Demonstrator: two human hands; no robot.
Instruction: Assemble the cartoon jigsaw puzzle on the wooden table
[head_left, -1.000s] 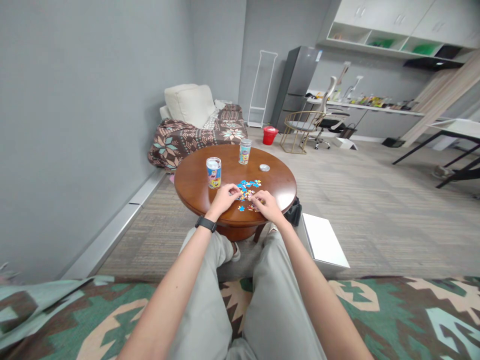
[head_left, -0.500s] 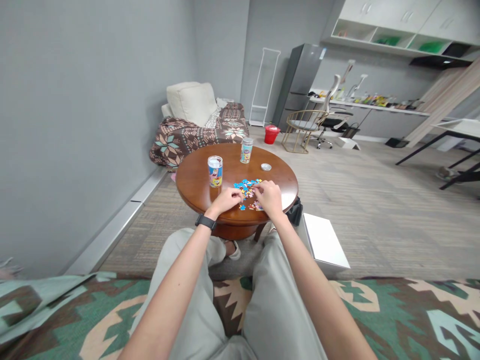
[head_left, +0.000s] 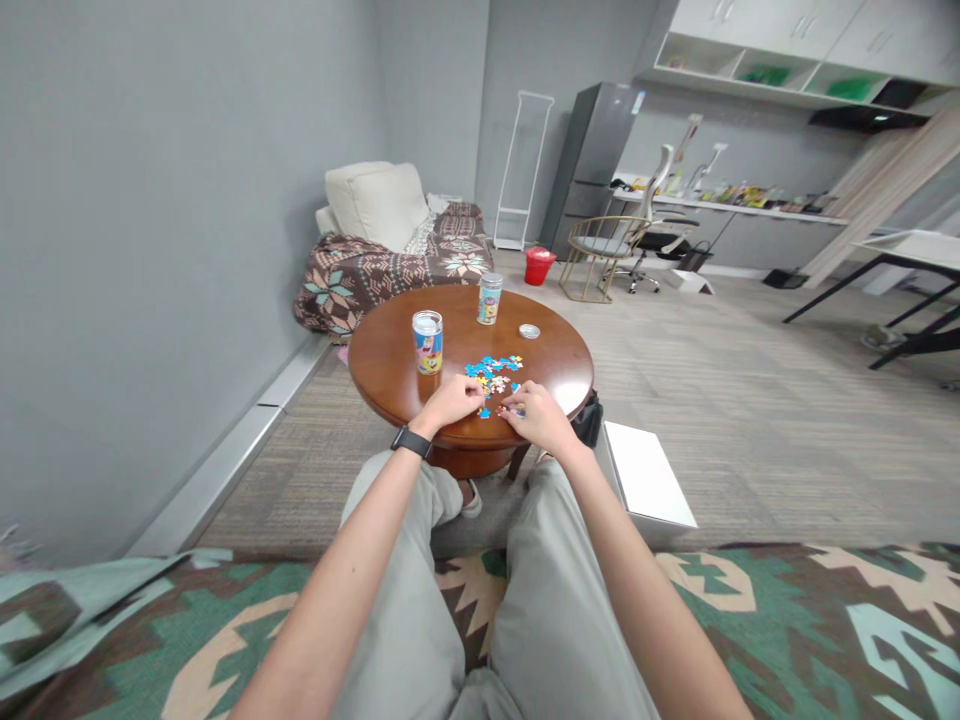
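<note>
Colourful jigsaw puzzle pieces (head_left: 491, 366), mostly blue with some yellow and pink, lie loose near the front of the round wooden table (head_left: 390, 380). My left hand (head_left: 454, 400), a dark band on its wrist, rests at their left side with fingers curled together; whatever is between the fingertips is hidden. At the front right of the pile, my right hand (head_left: 538, 415) has its thumb and fingers pinched on a puzzle piece at the table top. A clear printed jar (head_left: 428, 345) without a lid stands left of the pieces.
Farther back on the table are a second printed jar (head_left: 489, 300) with its lid on and a loose silver lid (head_left: 529, 331). A white box (head_left: 649, 475) stands on the floor to the right. Beyond the table are a patterned sofa (head_left: 375, 275) and a red bin (head_left: 538, 266).
My right hand has come down and nearer to me, from the pile's right side to the pieces at the front. My left hand stays nearly in place. The view has shifted slightly.
</note>
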